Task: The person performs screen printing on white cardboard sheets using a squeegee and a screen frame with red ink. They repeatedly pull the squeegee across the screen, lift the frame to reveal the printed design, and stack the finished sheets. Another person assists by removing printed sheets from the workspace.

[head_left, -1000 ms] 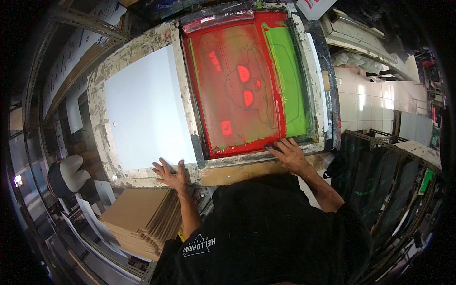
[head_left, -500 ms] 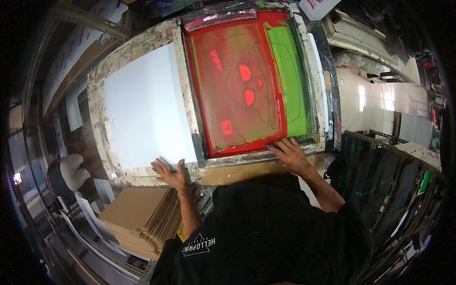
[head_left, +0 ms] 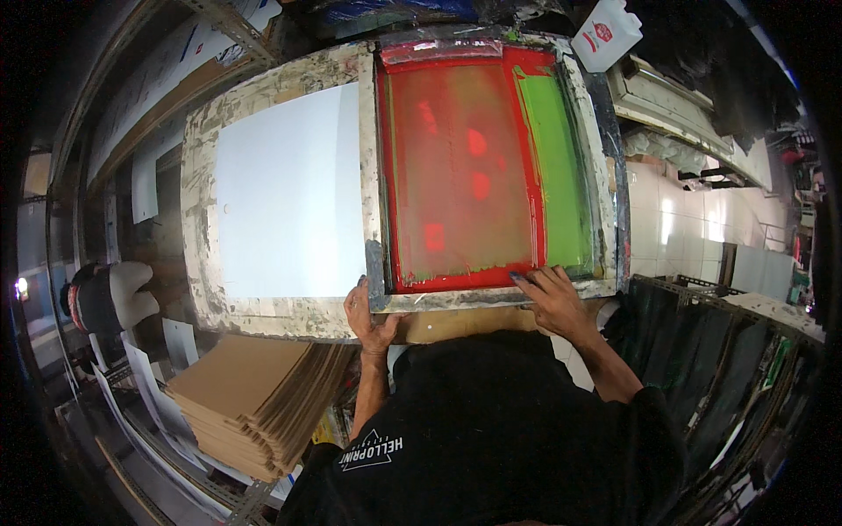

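Note:
A printing screen frame [head_left: 491,296] with red mesh and a green strip on its right lies flat on the work table [head_left: 263,311]. My left hand [head_left: 368,311] grips the frame's near left corner, thumb on its edge. My right hand [head_left: 551,294] rests with spread fingers on the frame's near rail, fingertips touching the red mesh. To the left of the frame a white sheet [head_left: 285,197] lies on the paint-stained table top.
A stack of brown cardboard sheets [head_left: 259,399] sits below the table at lower left. A white plastic jug [head_left: 605,33] stands beyond the frame at top right. Dark racks [head_left: 728,368] fill the right side, shelving the left.
My left hand has shifted right from the table edge onto the frame's near left corner. My right hand has stayed on the near rail.

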A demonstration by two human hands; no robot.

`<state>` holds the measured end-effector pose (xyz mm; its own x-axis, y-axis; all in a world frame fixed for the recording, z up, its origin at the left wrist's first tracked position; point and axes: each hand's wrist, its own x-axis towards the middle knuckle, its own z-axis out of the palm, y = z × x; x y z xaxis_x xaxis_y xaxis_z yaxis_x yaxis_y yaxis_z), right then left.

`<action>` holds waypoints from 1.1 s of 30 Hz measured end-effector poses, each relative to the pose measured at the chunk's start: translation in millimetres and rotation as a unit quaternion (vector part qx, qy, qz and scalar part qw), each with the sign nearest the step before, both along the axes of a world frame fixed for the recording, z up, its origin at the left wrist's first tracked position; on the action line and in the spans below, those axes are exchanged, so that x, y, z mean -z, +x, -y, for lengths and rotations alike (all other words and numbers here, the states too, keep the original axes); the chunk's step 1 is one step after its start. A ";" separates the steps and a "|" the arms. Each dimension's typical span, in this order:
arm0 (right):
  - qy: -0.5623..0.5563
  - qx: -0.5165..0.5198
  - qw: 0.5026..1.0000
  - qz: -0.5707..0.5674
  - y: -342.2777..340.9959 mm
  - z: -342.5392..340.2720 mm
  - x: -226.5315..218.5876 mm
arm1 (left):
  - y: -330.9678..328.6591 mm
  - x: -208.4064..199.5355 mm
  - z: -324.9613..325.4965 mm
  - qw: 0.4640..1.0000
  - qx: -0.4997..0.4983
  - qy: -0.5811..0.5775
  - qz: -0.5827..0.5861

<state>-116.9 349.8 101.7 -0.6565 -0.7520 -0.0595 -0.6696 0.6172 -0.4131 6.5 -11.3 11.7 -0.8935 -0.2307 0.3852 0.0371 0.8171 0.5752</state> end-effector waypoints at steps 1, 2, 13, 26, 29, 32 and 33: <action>0.003 -0.008 1.000 -0.002 -1.1 -1.1 -2.6 | 1.5 4.3 -0.3 0.999 -0.016 0.027 -0.019; 0.008 -0.012 1.000 -0.006 -3.2 -2.2 -4.1 | 1.7 10.6 2.0 0.999 -0.007 0.007 -0.037; -0.049 0.117 0.946 -0.297 -303.4 141.0 5.7 | -8.5 8.5 -10.7 0.998 -0.055 -0.011 0.026; -0.048 0.055 0.974 -0.214 -408.9 193.3 41.1 | -10.7 5.0 -9.7 0.998 -0.054 -0.015 0.034; -0.059 0.061 0.966 -0.243 -365.0 186.0 49.6 | -9.7 0.9 -12.2 0.998 -0.056 -0.019 0.026; -0.061 0.071 0.963 -0.254 -287.2 178.7 41.5 | -10.1 -2.8 -10.7 0.998 -0.061 -0.025 0.026; -0.048 0.073 0.963 -0.254 -259.0 174.3 37.9 | -9.0 -1.1 -10.0 0.997 -0.063 -0.031 0.031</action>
<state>-376.0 175.5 63.8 -0.6812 -0.6361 0.3625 -0.7101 0.6945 -0.1157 -2.5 -1.3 12.9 -0.8816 -0.3204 0.3466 -0.1028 0.8471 0.5214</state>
